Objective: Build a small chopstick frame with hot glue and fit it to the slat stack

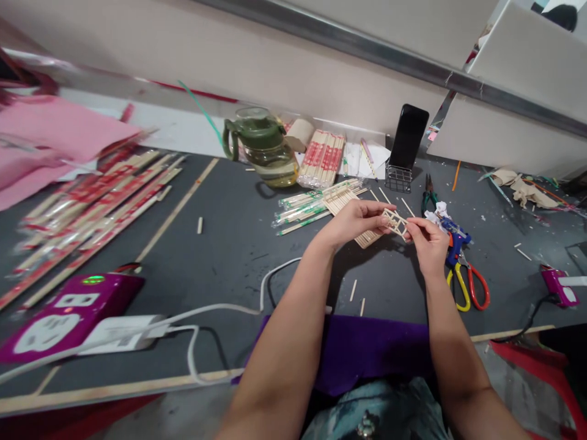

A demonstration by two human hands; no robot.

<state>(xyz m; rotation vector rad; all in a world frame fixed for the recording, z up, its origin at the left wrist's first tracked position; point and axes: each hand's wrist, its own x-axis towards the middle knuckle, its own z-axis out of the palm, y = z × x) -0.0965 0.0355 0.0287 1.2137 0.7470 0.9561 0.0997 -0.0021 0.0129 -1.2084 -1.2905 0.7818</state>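
Between my two hands is a small ladder-like frame of thin wooden sticks (395, 222), raised over the dark table. My left hand (360, 220) pinches its left end, and the fingertips of my right hand (427, 239) are closed on its right end. Beneath and behind my left hand lies a flat panel of joined sticks (339, 200), partly covered by the hand. A few loose sticks (407, 206) lie behind the frame. Wrapped chopsticks with green print (298, 211) are left of the panel.
A glass jug (268, 150), a chopstick bundle (322, 156) and a phone on a wire stand (409, 137) line the back. Scissors (468, 281), pliers (430, 194) and a blue tool (456, 240) lie right. A purple power strip (76, 311) with white cables sits left.
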